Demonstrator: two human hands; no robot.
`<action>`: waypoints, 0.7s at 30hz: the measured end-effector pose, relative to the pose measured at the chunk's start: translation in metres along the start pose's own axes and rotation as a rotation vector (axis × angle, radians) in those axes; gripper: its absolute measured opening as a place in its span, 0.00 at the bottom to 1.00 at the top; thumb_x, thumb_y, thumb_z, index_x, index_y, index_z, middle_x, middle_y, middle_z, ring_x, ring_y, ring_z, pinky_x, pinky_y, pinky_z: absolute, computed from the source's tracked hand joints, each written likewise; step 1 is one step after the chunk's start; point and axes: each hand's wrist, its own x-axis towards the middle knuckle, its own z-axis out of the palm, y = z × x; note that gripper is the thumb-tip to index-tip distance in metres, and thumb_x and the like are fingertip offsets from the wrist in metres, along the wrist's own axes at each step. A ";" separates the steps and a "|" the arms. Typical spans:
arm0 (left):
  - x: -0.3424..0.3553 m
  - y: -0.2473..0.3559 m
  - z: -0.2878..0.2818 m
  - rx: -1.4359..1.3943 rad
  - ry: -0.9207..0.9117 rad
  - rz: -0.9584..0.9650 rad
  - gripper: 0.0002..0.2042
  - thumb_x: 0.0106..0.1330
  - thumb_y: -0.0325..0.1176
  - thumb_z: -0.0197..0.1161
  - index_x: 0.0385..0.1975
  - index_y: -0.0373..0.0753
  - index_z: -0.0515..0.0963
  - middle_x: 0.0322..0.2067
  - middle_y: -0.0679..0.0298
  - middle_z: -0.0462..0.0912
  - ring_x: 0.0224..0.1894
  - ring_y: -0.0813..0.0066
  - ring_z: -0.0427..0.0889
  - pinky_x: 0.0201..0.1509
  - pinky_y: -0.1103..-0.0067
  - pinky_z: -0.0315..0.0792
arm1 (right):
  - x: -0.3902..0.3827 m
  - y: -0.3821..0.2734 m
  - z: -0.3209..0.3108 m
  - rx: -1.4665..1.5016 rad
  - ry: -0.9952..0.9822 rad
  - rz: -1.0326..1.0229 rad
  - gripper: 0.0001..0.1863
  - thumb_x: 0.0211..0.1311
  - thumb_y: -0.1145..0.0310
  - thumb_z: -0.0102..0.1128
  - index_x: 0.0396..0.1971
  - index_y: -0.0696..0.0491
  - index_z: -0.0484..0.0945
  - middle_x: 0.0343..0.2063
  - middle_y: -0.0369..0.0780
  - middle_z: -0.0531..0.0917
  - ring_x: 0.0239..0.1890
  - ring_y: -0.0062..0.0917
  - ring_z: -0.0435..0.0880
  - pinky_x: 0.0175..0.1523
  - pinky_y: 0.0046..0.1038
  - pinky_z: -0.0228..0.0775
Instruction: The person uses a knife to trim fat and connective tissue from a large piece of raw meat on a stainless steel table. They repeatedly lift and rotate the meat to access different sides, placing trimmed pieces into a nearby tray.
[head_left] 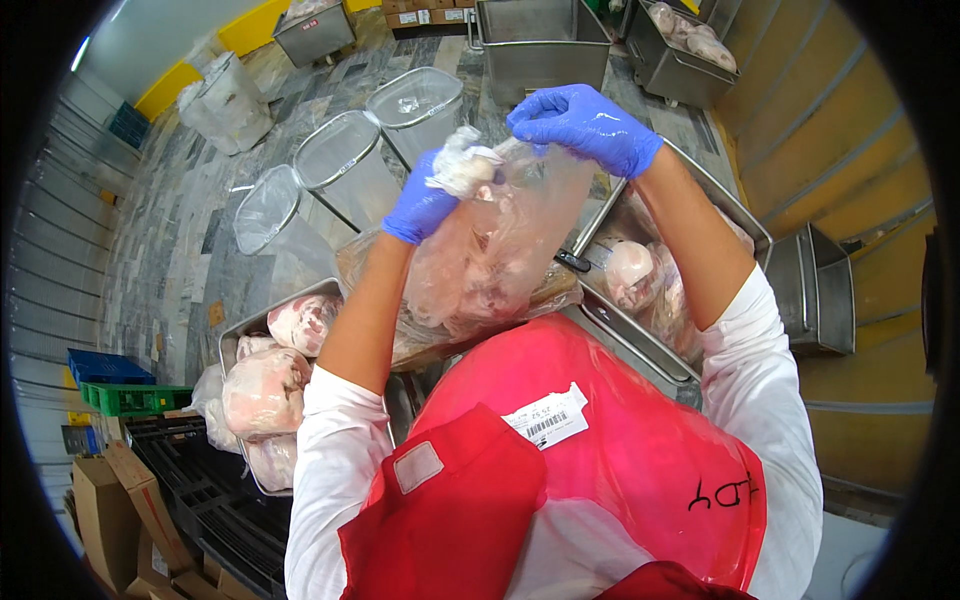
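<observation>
My left hand (pixel 422 205), in a blue glove, is closed around a whitish crumpled lump (pixel 462 168) at the upper left of a clear plastic bag (pixel 555 195). Whether that lump is a meat end or bunched plastic, I cannot tell. Opposite it, my right hand (pixel 585 128), gloved too, pinches the bag's top edge and holds it up. Pink raw meat (pixel 480 265) shows through the film. Beneath hangs the bag's lower part, over a brown, plastic-covered box (pixel 545 295) in front of my red apron (pixel 600 400).
Metal tubs with wrapped meat stand at my left (pixel 265 385) and right (pixel 640 275). Beyond are three clear-lined hoop stands (pixel 338 150), a steel bin (pixel 545 60) and a white bag-covered container (pixel 228 105). Cardboard boxes (pixel 105 510) and a green pallet (pixel 130 398) lie left.
</observation>
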 end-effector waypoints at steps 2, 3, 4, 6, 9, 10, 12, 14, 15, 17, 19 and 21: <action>0.000 0.009 -0.008 -0.276 0.062 -0.282 0.13 0.67 0.37 0.61 0.43 0.34 0.83 0.31 0.63 0.82 0.31 0.76 0.78 0.39 0.77 0.73 | -0.004 -0.012 0.001 -0.111 0.032 -0.032 0.16 0.56 0.56 0.71 0.38 0.51 0.87 0.26 0.31 0.82 0.28 0.10 0.73 0.30 0.17 0.63; 0.002 0.014 -0.014 -0.217 0.055 -0.278 0.14 0.66 0.37 0.61 0.42 0.33 0.83 0.30 0.63 0.82 0.30 0.76 0.78 0.39 0.77 0.73 | 0.002 -0.006 -0.001 -0.198 -0.014 -0.091 0.15 0.54 0.57 0.71 0.36 0.52 0.87 0.25 0.31 0.82 0.27 0.10 0.73 0.30 0.18 0.63; 0.005 0.019 -0.020 -0.161 0.046 -0.272 0.14 0.66 0.37 0.61 0.42 0.33 0.84 0.29 0.63 0.81 0.30 0.76 0.78 0.38 0.77 0.73 | 0.012 0.005 -0.005 -0.287 -0.057 -0.144 0.15 0.53 0.58 0.71 0.34 0.53 0.87 0.24 0.32 0.81 0.27 0.11 0.73 0.30 0.19 0.64; 0.010 0.032 -0.026 -0.142 0.069 -0.318 0.14 0.66 0.37 0.60 0.40 0.33 0.84 0.28 0.62 0.80 0.28 0.77 0.77 0.35 0.77 0.72 | 0.018 0.011 -0.008 -0.403 -0.109 -0.162 0.14 0.52 0.59 0.69 0.30 0.55 0.86 0.22 0.33 0.80 0.25 0.13 0.74 0.30 0.20 0.65; 0.006 0.032 -0.033 -0.216 0.078 -0.405 0.14 0.66 0.38 0.59 0.40 0.34 0.84 0.27 0.62 0.80 0.26 0.78 0.75 0.33 0.78 0.70 | 0.015 0.000 -0.007 -0.442 -0.127 -0.066 0.12 0.51 0.61 0.67 0.26 0.57 0.84 0.20 0.33 0.78 0.23 0.15 0.73 0.29 0.23 0.66; 0.004 0.029 -0.036 -0.180 0.068 -0.401 0.14 0.66 0.38 0.59 0.40 0.34 0.84 0.27 0.62 0.80 0.25 0.78 0.75 0.32 0.78 0.69 | 0.013 -0.002 -0.009 -0.425 -0.130 -0.038 0.12 0.51 0.62 0.66 0.26 0.57 0.83 0.19 0.33 0.78 0.22 0.15 0.73 0.29 0.23 0.66; 0.001 0.024 -0.041 -0.112 0.047 -0.394 0.14 0.66 0.39 0.58 0.40 0.35 0.85 0.27 0.61 0.80 0.24 0.79 0.74 0.31 0.78 0.68 | 0.010 0.003 -0.015 -0.368 -0.130 0.008 0.12 0.52 0.62 0.65 0.25 0.58 0.83 0.19 0.33 0.77 0.22 0.15 0.74 0.30 0.23 0.67; 0.000 0.024 -0.043 -0.114 0.059 -0.432 0.14 0.67 0.38 0.58 0.41 0.35 0.84 0.29 0.61 0.81 0.24 0.77 0.74 0.31 0.77 0.69 | 0.009 0.018 -0.022 -0.288 -0.125 0.047 0.12 0.53 0.62 0.66 0.25 0.58 0.83 0.19 0.33 0.78 0.24 0.15 0.75 0.31 0.23 0.69; -0.005 0.025 -0.046 -0.114 0.072 -0.459 0.13 0.68 0.37 0.57 0.41 0.35 0.84 0.31 0.62 0.81 0.25 0.77 0.74 0.31 0.77 0.69 | 0.008 0.023 -0.023 -0.273 -0.123 0.017 0.13 0.55 0.62 0.66 0.27 0.58 0.83 0.20 0.33 0.78 0.25 0.15 0.75 0.32 0.23 0.69; -0.010 0.005 -0.060 0.249 0.028 -0.074 0.12 0.70 0.36 0.57 0.42 0.36 0.83 0.33 0.60 0.81 0.29 0.75 0.75 0.35 0.76 0.71 | 0.009 0.031 -0.023 -0.243 -0.118 -0.042 0.13 0.58 0.61 0.68 0.29 0.58 0.83 0.22 0.31 0.79 0.27 0.14 0.77 0.35 0.22 0.71; -0.032 -0.022 -0.074 0.349 0.084 0.078 0.11 0.72 0.35 0.55 0.44 0.36 0.81 0.35 0.60 0.80 0.33 0.74 0.76 0.40 0.76 0.72 | 0.006 0.035 -0.015 -0.096 -0.140 -0.017 0.14 0.61 0.61 0.68 0.35 0.58 0.84 0.27 0.32 0.82 0.32 0.15 0.79 0.40 0.23 0.73; -0.062 -0.046 -0.091 0.203 0.248 -0.008 0.11 0.74 0.34 0.54 0.44 0.36 0.80 0.36 0.61 0.79 0.38 0.73 0.76 0.46 0.76 0.73 | 0.003 0.043 0.001 0.026 -0.189 -0.031 0.15 0.63 0.60 0.68 0.41 0.57 0.84 0.33 0.33 0.84 0.37 0.16 0.81 0.46 0.24 0.75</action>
